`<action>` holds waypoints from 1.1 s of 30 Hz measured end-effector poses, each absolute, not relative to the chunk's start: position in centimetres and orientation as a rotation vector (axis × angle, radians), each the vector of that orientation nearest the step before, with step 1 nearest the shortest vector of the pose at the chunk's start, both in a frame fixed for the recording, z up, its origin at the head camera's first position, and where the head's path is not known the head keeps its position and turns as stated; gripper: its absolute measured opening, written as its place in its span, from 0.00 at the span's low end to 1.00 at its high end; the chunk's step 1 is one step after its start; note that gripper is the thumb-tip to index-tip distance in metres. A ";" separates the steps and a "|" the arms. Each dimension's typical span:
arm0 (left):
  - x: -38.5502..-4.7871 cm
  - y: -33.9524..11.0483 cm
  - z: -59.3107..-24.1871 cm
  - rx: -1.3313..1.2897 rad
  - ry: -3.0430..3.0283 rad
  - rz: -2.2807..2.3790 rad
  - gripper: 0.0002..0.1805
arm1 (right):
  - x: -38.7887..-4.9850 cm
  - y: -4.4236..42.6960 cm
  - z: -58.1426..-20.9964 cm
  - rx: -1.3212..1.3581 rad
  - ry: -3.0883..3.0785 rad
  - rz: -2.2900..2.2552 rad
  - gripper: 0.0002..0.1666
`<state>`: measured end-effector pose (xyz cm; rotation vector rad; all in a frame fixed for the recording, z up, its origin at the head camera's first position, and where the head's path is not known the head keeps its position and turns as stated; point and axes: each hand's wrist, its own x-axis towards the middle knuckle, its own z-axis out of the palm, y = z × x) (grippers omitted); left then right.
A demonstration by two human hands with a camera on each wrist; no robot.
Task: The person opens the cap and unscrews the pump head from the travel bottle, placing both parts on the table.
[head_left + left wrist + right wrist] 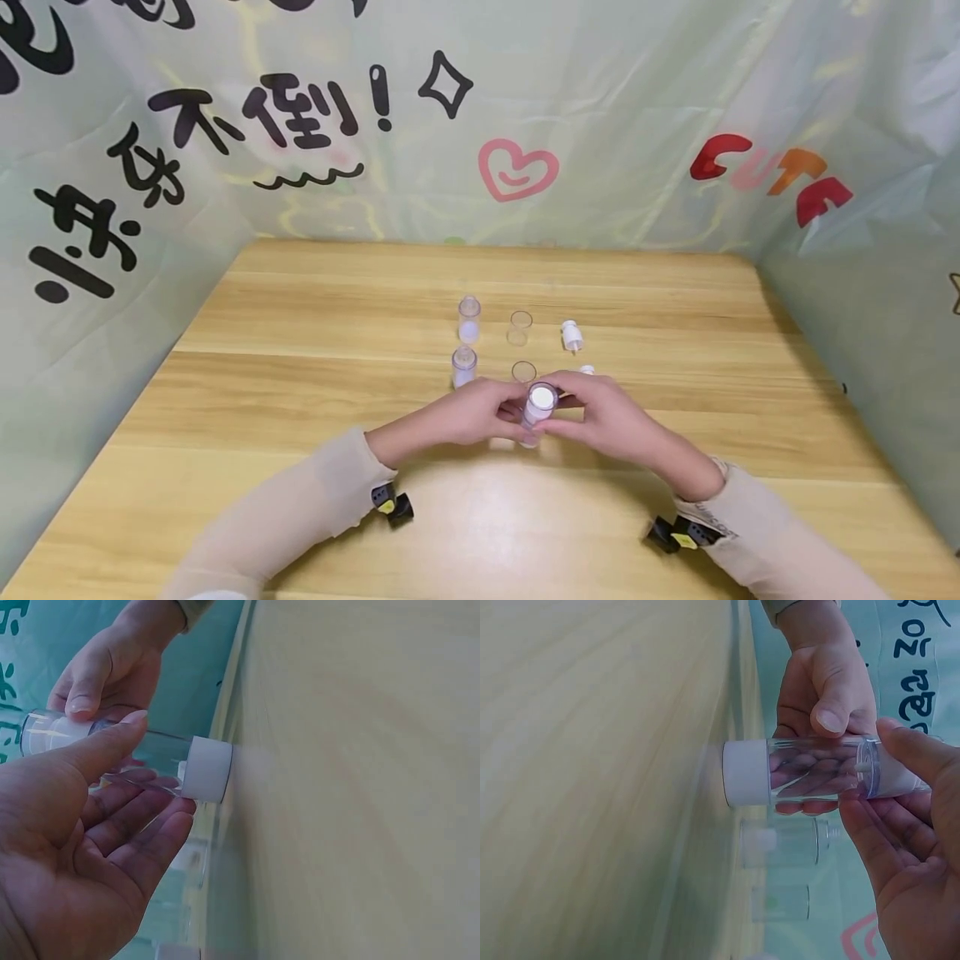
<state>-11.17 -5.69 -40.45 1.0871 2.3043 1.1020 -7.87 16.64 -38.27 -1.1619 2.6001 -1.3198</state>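
Note:
Upright in front of the person is a clear pump bottle (810, 774) with a white base (208, 769). My left hand (472, 412) grips its clear body, thumb on one side and fingers on the other. At the top, my right hand (607, 417) pinches the white pump head (896, 777), which has a clear rim around it. In the right wrist view a thin stem points from the pump head into the clear body. The base is at or just above the tabletop; I cannot tell which. Fingers partly hide the bottle's middle in the head view.
Beyond the hands stand two clear bottles, a far one (468, 325) and a nearer one (464, 367). Two clear caps, one farther (519, 329) and one nearer (523, 371), are beside them. White pump piece (572, 336) lies right; another white piece (587, 369) is partly hidden.

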 end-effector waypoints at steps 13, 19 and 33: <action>-11.3 -9.0 -41.1 1.001 2.247 1.184 0.16 | -8.6 13.3 -38.4 -1.217 2.505 -1.385 0.20; -11.1 -10.4 -41.2 0.963 2.241 1.221 0.16 | -8.7 11.9 -38.5 -1.241 2.523 -1.364 0.22; -11.1 -12.7 -41.8 0.876 2.191 1.355 0.22 | -9.1 9.5 -38.1 -1.233 2.529 -1.330 0.24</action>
